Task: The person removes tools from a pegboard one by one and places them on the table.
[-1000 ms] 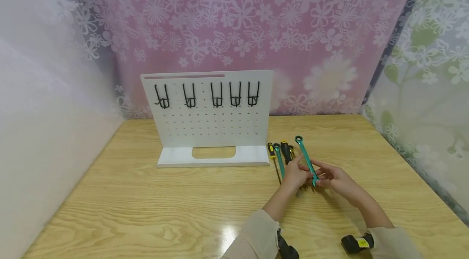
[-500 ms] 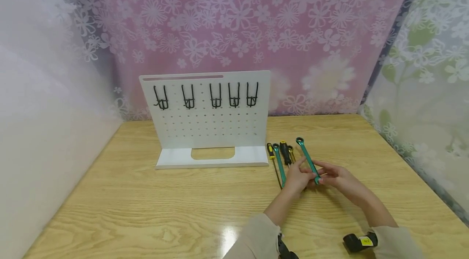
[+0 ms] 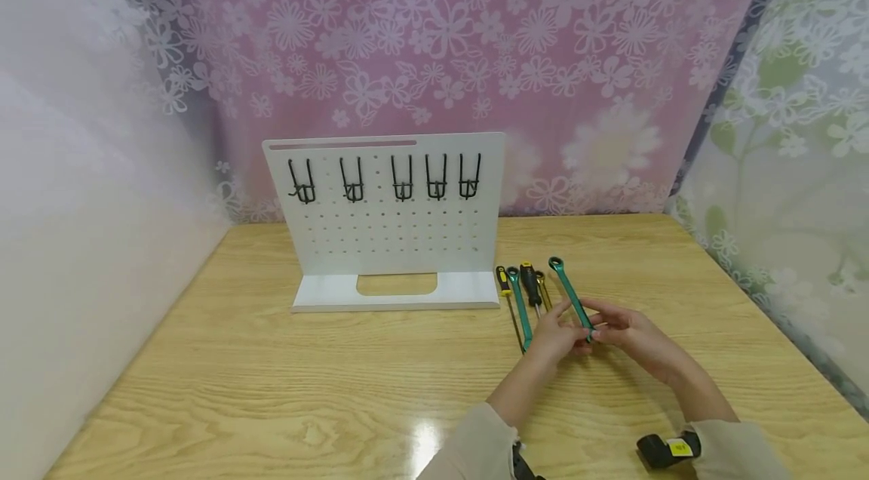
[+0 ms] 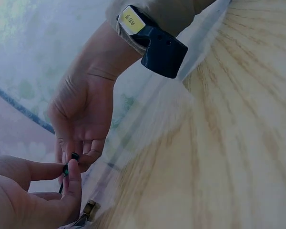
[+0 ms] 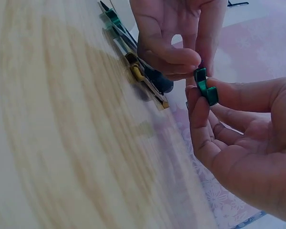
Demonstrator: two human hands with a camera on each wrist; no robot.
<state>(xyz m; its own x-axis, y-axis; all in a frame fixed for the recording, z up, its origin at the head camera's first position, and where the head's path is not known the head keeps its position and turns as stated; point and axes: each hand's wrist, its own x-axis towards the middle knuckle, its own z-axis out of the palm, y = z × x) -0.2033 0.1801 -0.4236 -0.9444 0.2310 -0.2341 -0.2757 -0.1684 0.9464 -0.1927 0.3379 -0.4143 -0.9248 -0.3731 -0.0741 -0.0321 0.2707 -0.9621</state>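
A green ratchet wrench (image 3: 572, 297) is held at its near, open end by both hands, its ring end pointing up and away. My left hand (image 3: 553, 336) pinches it from the left. From the right, my right hand (image 3: 631, 336) grips the same end between thumb and fingers. The right wrist view shows the wrench's open jaw (image 5: 206, 88) between the fingertips of both hands. Left of the hands lie a thin screwdriver (image 3: 503, 280), a second green wrench (image 3: 519, 306), a thick black-handled screwdriver (image 3: 529, 284) and a gold wrench (image 3: 544, 289), partly hidden by my left hand.
A white pegboard stand (image 3: 380, 263) with several black double hooks (image 3: 436, 180) stands at the back, left of the tools. The wooden table (image 3: 271, 389) meets a pink floral curtain (image 3: 448, 72) behind and pale walls at both sides.
Both hands have shifted slightly right with the wrench. Its open end has turned and is now more covered by the fingers. The other tools have stayed in place.
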